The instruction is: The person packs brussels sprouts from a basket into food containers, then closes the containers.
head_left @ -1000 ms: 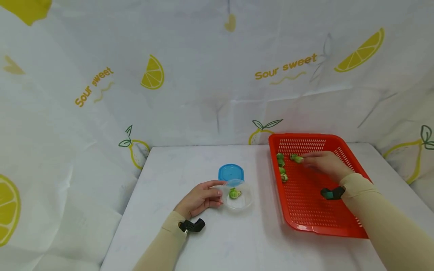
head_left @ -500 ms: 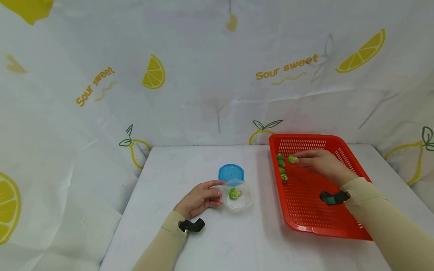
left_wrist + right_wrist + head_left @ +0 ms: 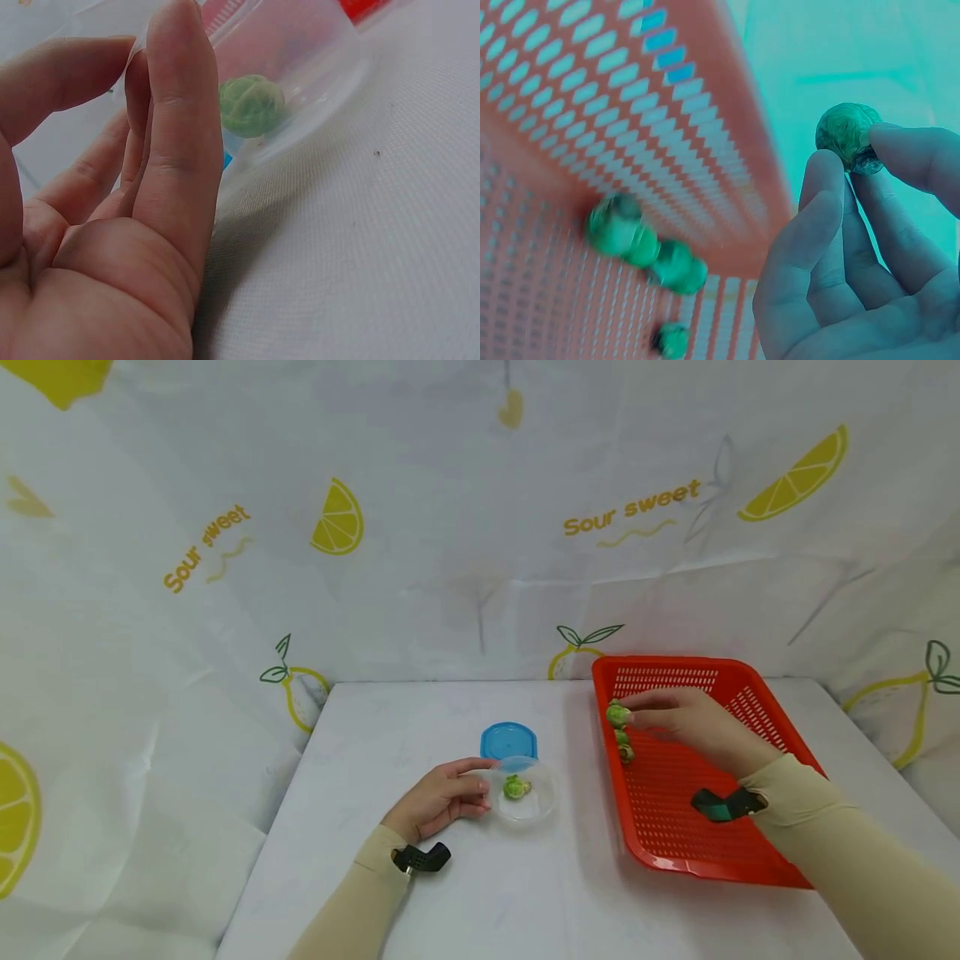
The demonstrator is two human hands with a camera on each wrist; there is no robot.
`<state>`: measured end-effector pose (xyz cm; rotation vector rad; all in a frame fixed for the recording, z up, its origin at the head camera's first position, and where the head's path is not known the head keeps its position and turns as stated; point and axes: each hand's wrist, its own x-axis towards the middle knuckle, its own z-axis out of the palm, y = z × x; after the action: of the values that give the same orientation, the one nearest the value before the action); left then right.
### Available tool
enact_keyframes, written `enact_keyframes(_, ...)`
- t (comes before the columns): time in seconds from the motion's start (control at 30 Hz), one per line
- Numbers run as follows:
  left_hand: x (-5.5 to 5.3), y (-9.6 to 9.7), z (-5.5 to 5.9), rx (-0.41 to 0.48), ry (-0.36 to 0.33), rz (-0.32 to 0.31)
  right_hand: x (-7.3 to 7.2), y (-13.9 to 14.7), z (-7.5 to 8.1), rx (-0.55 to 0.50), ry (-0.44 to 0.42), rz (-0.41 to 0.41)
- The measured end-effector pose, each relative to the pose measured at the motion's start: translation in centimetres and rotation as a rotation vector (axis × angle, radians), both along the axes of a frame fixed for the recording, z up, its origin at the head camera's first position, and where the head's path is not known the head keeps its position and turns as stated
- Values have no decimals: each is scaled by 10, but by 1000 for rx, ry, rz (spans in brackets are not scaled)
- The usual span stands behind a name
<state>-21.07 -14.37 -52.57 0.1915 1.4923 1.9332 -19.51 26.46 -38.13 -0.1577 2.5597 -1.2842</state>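
Note:
My left hand [image 3: 442, 797] pinches the rim of a small clear plastic tub [image 3: 543, 802] between thumb and fingers. Inside the tub lies one Brussels sprout [image 3: 515, 787], seen through the wall in the left wrist view as a green ball [image 3: 253, 106]. My right hand [image 3: 686, 722] reaches over the red basket [image 3: 675, 827] and pinches another Brussels sprout [image 3: 617, 715] with the fingertips, close to the basket's left side. In the right wrist view this held sprout [image 3: 847, 135] appears above the rim. Several more sprouts [image 3: 619, 225] line the basket's wall below it.
A blue lid [image 3: 508, 740] lies on the white table [image 3: 405, 727] just behind the tub. The basket's raised perforated walls stand at the right. A white cloth [image 3: 420, 527] with lemon prints hangs behind the table.
My right hand has lifted the sprout from the basket floor and moved it left toward the basket's left rim. The left hand and tub stay in place.

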Motion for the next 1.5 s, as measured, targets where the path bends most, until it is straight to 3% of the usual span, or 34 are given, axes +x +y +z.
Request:
enact_keyframes(0.17,0,0,-1,2,-5,0,-1,-24,3,-41,-21,30)
enact_keyframes(0.67,-1,0,0,12,-17,6,-8,-75,1,-13,-93,70)
enact_keyframes(0.9,0,0,1,-3,-23,13,-10,-93,-1,-27,-110,132)
enact_keyframes(1.27,-1,1,-2,6,-12,6,-3,-118,-14,-25,-193,210)
enact_keyframes(1.5,0,0,-1,3,3,0,3,-132,-21,28,-164,242)
